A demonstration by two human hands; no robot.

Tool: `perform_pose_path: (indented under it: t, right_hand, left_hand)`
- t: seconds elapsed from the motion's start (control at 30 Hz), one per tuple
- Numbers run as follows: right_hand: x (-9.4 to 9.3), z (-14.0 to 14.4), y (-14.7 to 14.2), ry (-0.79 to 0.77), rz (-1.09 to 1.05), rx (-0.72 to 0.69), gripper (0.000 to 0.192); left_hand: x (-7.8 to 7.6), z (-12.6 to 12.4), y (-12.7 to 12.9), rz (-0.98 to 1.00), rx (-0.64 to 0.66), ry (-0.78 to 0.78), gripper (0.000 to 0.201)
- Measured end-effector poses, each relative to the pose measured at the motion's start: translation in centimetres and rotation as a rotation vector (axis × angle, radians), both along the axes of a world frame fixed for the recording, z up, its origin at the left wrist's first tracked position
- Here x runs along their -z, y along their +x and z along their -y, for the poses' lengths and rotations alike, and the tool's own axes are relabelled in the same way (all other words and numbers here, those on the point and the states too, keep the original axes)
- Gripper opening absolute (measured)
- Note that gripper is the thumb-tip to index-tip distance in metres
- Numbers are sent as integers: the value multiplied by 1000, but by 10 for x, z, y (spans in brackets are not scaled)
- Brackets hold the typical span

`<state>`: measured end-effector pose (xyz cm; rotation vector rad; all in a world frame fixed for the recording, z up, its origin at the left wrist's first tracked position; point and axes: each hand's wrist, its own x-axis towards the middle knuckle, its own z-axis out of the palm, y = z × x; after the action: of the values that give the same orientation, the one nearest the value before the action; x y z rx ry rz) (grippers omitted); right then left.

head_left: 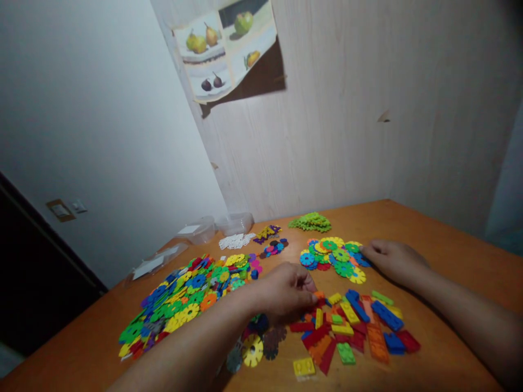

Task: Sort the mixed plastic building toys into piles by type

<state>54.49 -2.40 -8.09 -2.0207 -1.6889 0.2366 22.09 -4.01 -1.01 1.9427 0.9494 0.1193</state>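
My left hand (288,291) reaches over the middle of the table with its fingers curled in. An orange building brick (319,295) shows at its thumb tip, partly covered by the hand, at the edge of a heap of building bricks (347,329) in red, yellow, blue, orange and green. My right hand (392,258) rests at the right edge of a pile of notched plastic discs (339,255). Its fingertips are pressed together beside a blue disc; what they pinch, if anything, is hidden.
A large mixed heap of discs and pieces (192,294) spreads on the left of the wooden table (441,239). Behind lie green pieces (310,221), white pieces (236,241) and clear plastic containers (235,223). A yellow disc (253,350) and a yellow brick (304,367) lie near the front.
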Motion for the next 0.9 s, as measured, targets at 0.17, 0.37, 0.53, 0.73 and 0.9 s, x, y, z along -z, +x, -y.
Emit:
perform_pose_path:
  t: [0.17, 0.37, 0.53, 0.73, 0.9]
  right_hand:
    - [0, -1, 0, 3, 7, 0, 47]
    - [7, -4, 3, 40, -7, -12, 49]
    - [11, -6, 5, 56, -21, -19, 49]
    - [11, -5, 6, 8, -19, -15, 51]
    - [6, -2, 3, 6, 1, -5, 49]
  left_hand:
    - [-6, -3, -1, 60, -15, 85, 24]
    - [-24, -63, -44, 58, -276, 496, 18]
    - [-11, -124, -86, -296, -506, 735, 15]
    - [11, -137, -94, -470, -436, 728, 8]
    - [17, -136, -89, -555, -399, 724, 7]
